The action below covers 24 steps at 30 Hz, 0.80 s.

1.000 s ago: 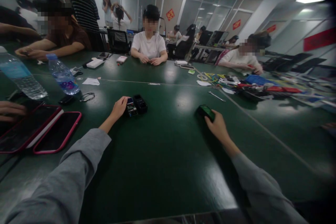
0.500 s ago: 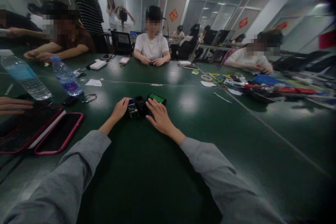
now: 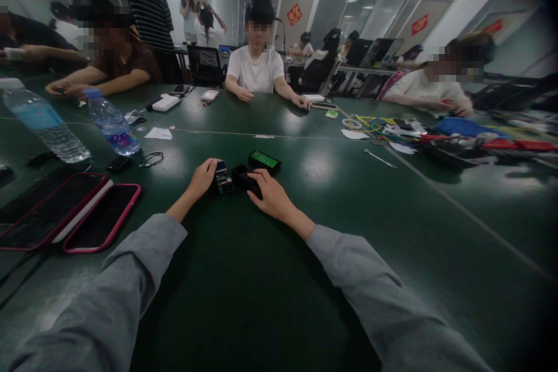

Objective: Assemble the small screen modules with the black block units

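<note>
My left hand (image 3: 201,181) is closed at the left edge of a small electronic module (image 3: 224,182) with a dark blue top and exposed metallic parts. Just right of it lies a black plastic casing (image 3: 240,174), and my right hand (image 3: 274,197) has its fingers curled over that casing's right side. My palm and fingers hide part of the casing. Behind it, touching or nearly so, sits a green circuit board (image 3: 265,160) in a black shell. All of these rest on the dark green table (image 3: 244,279).
Two phones in pink-red cases (image 3: 102,218) (image 3: 52,209) lie at left, with two water bottles (image 3: 114,128) (image 3: 47,125) behind. A wrench (image 3: 379,158) lies at right, before a heap of cables and tools (image 3: 453,133). Several people sit around, one (image 3: 257,67) directly opposite.
My right hand has drawn the black casing slightly right, widening its gap from the module. Its fingers are more curled. Another person's hand at the left edge has gone; the person opposite reaches sideways.
</note>
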{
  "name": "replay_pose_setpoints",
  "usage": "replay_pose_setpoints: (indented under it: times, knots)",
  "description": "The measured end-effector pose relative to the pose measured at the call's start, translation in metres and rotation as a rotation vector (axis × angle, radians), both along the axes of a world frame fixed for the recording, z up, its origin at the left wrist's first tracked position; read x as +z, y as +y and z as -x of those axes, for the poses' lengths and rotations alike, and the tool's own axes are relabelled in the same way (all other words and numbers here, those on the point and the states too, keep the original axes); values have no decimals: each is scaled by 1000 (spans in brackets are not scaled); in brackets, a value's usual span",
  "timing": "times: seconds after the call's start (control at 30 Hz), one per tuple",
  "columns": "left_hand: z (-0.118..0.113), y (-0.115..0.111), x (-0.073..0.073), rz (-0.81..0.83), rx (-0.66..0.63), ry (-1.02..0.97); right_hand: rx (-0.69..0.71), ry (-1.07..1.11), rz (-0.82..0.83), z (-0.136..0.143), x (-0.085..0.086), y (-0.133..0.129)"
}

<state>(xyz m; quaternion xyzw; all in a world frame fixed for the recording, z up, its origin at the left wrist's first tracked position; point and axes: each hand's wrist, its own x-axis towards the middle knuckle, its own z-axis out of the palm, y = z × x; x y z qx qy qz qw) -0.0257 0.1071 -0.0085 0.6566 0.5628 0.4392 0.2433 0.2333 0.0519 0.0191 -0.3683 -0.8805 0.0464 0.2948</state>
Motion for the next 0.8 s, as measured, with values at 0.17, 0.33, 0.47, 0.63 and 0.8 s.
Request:
replay_pose_setpoints:
  times: [0.17, 0.33, 0.47, 0.63, 0.8]
  knots:
    - [0, -1, 0, 4, 1, -4, -38, 148, 115, -2, 0, 2]
    - [0, -1, 0, 17, 4, -5, -139, 299, 139, -6, -4, 11]
    - [1, 2, -2, 14, 12, 10, -206, 307, 98, -6, -9, 16]
    - [2, 2, -3, 16, 18, 28, -267, 318, 149, -7, -11, 19]
    - [1, 0, -1, 1, 10, 28, -275, 316, 189, -9, -14, 22]
